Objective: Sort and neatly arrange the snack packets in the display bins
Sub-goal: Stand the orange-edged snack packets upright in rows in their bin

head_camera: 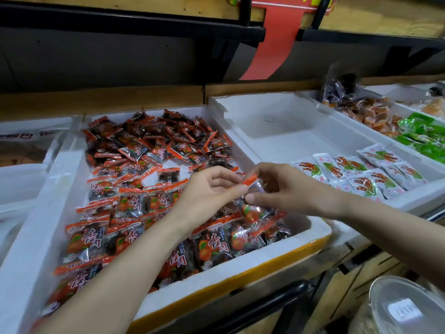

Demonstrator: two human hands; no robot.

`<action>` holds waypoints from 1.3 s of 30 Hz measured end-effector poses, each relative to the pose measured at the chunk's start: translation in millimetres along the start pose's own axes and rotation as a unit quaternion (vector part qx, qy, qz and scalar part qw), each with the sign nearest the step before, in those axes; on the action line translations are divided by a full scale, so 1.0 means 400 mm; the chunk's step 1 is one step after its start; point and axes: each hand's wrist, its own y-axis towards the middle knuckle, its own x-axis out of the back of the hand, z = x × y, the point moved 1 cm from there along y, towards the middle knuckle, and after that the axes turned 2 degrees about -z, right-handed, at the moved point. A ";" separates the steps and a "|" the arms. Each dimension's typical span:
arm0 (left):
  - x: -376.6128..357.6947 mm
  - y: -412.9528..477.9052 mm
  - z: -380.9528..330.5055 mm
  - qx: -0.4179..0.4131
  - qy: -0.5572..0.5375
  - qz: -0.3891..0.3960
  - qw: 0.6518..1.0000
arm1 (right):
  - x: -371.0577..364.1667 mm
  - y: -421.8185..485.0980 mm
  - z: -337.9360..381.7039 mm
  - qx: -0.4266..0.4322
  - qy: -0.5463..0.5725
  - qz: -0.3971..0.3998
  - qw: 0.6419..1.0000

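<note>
Both hands meet over the white foam bin [240, 273], and between them is one dark snack packet [252, 186] with an orange sealed edge, lifted just above the heap. The left hand [209, 189] pinches its edge between thumb and fingertips; the right hand [284, 186] grips the other side, fingers curled. Below, dark orange-trimmed packets [134, 201] fill the bin, in rows up front, jumbled at the back. The neighbouring bin [277, 131] holds white packets [361, 174] at its near end.
</note>
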 end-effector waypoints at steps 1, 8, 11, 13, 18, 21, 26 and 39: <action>0.001 0.002 0.005 -0.014 0.041 -0.015 0.999 | 0.014 0.003 -0.008 -0.013 0.014 -0.007 1.000; -0.006 -0.007 0.041 -0.014 0.311 0.113 0.944 | 0.065 0.010 -0.098 -0.089 -0.024 -0.003 0.996; -0.007 -0.009 0.037 -0.016 0.325 0.123 0.937 | 0.038 0.015 -0.123 -0.080 -0.078 0.038 0.993; -0.008 -0.011 0.034 -0.016 0.335 0.123 0.934 | 0.024 0.018 -0.124 -0.065 -0.141 0.071 0.985; -0.008 -0.011 0.036 -0.018 0.345 0.123 0.930 | 0.009 0.022 -0.113 0.005 -0.293 0.070 0.954; -0.009 -0.012 0.037 -0.020 0.344 0.124 0.931 | 0.004 0.025 -0.120 0.004 -0.274 0.093 0.957; -0.008 -0.012 0.040 -0.022 0.343 0.125 0.931 | -0.005 0.030 -0.120 0.016 -0.265 0.097 0.959; 0.024 0.017 0.013 -0.026 0.315 0.064 0.947 | -0.004 0.137 -0.063 0.116 -0.256 -0.043 0.959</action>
